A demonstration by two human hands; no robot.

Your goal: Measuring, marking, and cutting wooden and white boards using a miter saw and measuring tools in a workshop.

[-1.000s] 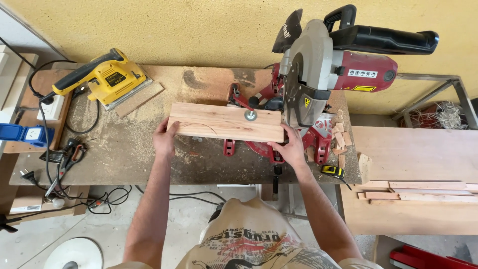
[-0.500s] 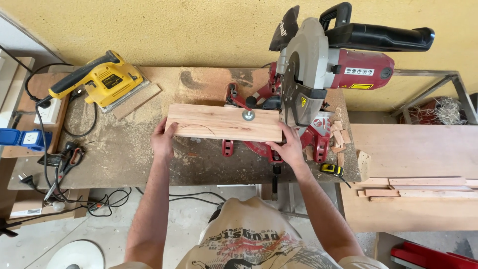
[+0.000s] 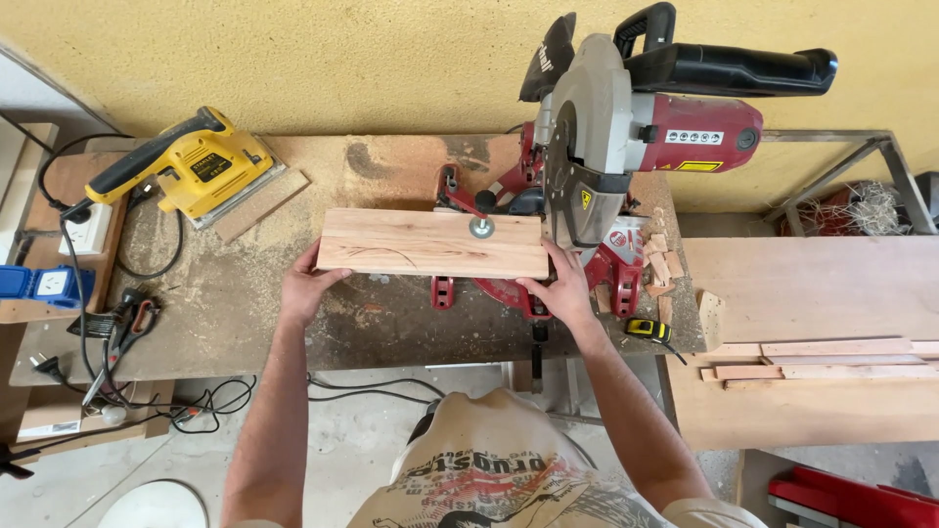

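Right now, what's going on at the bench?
A person holds a wooden board flat on the base of a red mitre saw, left hand at its left end, right hand at its near right corner beside the raised blade. A clamp knob presses on the board. A yellow sander lies on the sawdust-covered workbench.

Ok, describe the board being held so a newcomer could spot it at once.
Find the red and grey mitre saw on the dusty workbench against the yellow wall. On its base, left of the blade, lies a pale wooden board with the left hand and right hand at its near edge. It is far wider than the thin strips at right.
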